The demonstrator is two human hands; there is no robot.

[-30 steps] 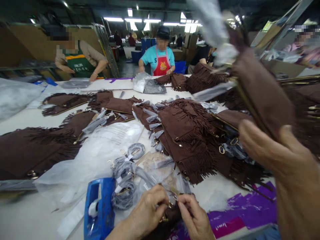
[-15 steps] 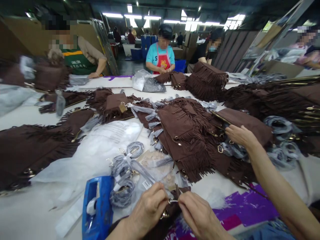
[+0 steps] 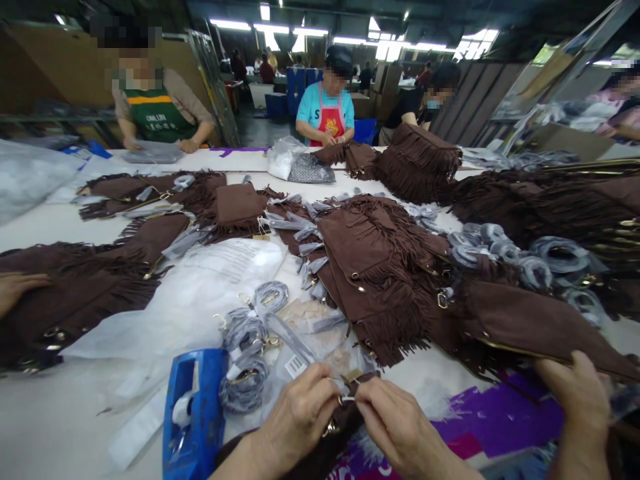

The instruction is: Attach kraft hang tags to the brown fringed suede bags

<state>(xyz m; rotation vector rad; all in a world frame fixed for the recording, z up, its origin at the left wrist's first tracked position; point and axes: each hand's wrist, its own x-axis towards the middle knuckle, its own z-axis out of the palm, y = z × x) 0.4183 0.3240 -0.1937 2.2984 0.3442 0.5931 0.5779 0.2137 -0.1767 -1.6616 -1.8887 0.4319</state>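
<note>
My left hand (image 3: 300, 417) and my right hand (image 3: 395, 427) meet at the bottom centre, fingertips pinched together on a small metal ring (image 3: 344, 399). The ring sits at the top of a dark brown strap (image 3: 336, 433) that runs down between my wrists, with a gold clasp showing beside my left thumb. Both hands hover just above a clear plastic bag (image 3: 320, 347) on the white table (image 3: 60, 427). A blue tape dispenser (image 3: 193, 413) stands to the left of my left hand.
Brown fringed bags (image 3: 380, 267) and grey wrapped straps (image 3: 250, 347) cover the table. A neighbour's hand (image 3: 580, 400) at the right grips a brown bag (image 3: 530, 327); another hand (image 3: 15, 288) rests at the left edge. Purple sheets (image 3: 495, 420) lie lower right. Several people work at the far side.
My hands stay pinched on the ring, barely moved. The neighbour's hand at the right pulled a brown bag nearer the front edge. A hand appeared at the left edge.
</note>
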